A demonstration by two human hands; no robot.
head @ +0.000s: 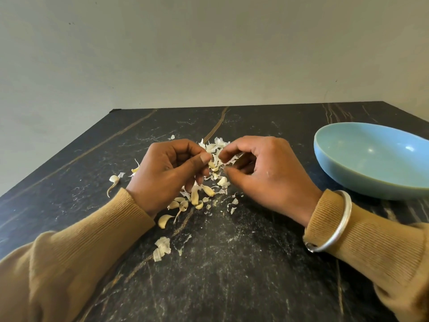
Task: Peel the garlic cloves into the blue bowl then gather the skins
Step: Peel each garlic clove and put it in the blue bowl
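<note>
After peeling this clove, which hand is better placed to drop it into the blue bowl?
Probably the right hand: the blue bowl stands on its side, and it pinches the clove with the left hand.

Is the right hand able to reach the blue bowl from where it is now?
Probably yes: the blue bowl sits just right of the right hand, with only bare tabletop between them.

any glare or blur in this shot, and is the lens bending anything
Head view: two small glare spots inside the blue bowl; light is soft and even, with faint shadows under the left hand and right hand on the table; the garlic clove they pinch looks sharp, no motion blur; wide-angle stretch enlarges the sleeves at the bottom corners.
</note>
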